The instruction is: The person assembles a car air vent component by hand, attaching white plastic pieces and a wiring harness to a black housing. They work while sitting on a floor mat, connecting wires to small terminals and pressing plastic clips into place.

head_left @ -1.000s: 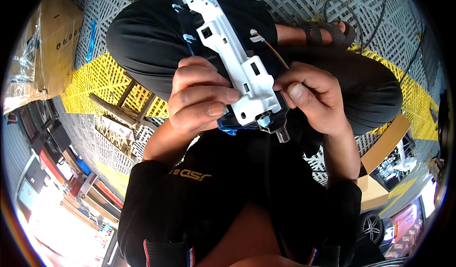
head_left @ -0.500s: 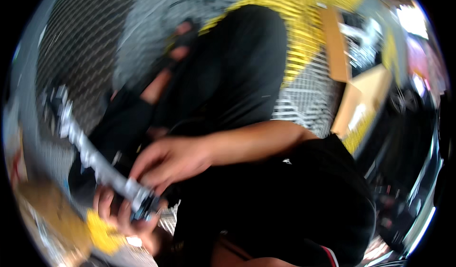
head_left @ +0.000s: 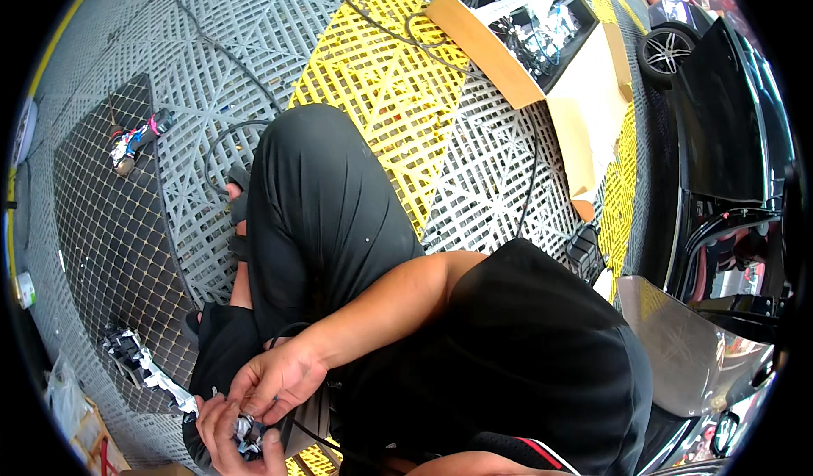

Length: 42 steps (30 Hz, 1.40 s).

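A long, narrow grey metal and plastic part (head_left: 161,380) with a black end slants across the lower left. My left hand (head_left: 218,434) is closed round its near end, where a dark and silver piece (head_left: 247,435) shows between fingers and thumb. Bent over that same end, my right hand (head_left: 284,379) has its fingertips pressed together against it. Whatever those fingertips pinch is too small or hidden to name. The part's far end hangs over or rests on a black quilted mat (head_left: 102,247); I cannot tell which.
A power tool (head_left: 135,144) lies on the mat. Further right, an open cardboard box (head_left: 484,48) holds wires and parts. Cables (head_left: 224,48) cross the plastic grid floor (head_left: 373,78). At right stand a black car (head_left: 720,129) and a grey-brown panel (head_left: 690,349).
The view has swung and sharpened, bringing the tool and more of the box into sight. Both hands stay together at the part's near end, now lower in the picture.
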Each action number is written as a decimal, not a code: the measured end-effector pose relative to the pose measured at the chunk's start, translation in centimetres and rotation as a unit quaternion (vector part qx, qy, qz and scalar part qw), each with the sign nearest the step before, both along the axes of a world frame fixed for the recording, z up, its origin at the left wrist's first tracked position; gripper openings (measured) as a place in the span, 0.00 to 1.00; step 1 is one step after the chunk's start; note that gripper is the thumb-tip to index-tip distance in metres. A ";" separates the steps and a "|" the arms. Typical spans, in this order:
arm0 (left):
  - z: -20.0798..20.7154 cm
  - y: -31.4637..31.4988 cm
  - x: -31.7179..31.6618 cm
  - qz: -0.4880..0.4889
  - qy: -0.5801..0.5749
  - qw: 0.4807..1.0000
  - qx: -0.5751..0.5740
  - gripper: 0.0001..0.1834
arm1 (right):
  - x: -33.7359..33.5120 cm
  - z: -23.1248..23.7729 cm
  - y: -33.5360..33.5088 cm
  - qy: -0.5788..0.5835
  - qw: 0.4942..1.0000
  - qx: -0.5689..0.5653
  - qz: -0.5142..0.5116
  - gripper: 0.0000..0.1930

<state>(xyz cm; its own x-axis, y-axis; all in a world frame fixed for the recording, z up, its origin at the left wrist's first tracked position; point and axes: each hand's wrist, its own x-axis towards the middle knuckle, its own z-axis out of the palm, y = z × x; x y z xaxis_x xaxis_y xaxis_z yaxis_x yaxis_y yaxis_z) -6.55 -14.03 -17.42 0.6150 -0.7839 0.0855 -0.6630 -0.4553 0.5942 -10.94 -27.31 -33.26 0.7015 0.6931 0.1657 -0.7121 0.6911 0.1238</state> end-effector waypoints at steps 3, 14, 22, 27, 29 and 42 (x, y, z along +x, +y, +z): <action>0.3 0.7 -0.9 0.026 -0.032 0.999 0.016 0.24 | 0.6 0.1 1.4 -0.025 0.998 0.064 0.017 0.09; 0.3 6.7 -3.5 0.180 -0.225 0.952 -0.099 0.20 | 4.6 5.6 5.3 -0.126 0.988 -0.091 0.008 0.15; 2.4 6.5 -4.2 0.235 -0.250 0.935 -0.090 0.20 | 5.1 7.5 6.9 -0.142 0.987 -0.062 -0.042 0.14; 2.5 6.1 -3.2 0.214 -0.257 0.935 -0.118 0.17 | 5.6 7.9 7.3 -0.218 0.963 -0.124 -0.099 0.13; 2.7 5.6 -2.8 0.210 -0.238 0.937 -0.147 0.16 | 5.4 8.1 6.9 -0.168 0.979 -0.079 -0.081 0.15; 2.5 4.1 -3.2 0.449 -0.245 0.835 -0.201 0.24 | 6.8 11.4 5.7 -0.216 0.936 -0.201 -0.191 0.12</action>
<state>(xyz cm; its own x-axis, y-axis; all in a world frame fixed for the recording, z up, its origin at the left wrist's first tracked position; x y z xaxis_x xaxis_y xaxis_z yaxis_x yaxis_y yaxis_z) -9.73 -9.90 -14.88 0.7530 0.1285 0.6454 -0.3697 -0.7287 0.5765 -4.15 -21.61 -21.86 0.8386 0.4727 0.2706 -0.3270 0.8342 -0.4441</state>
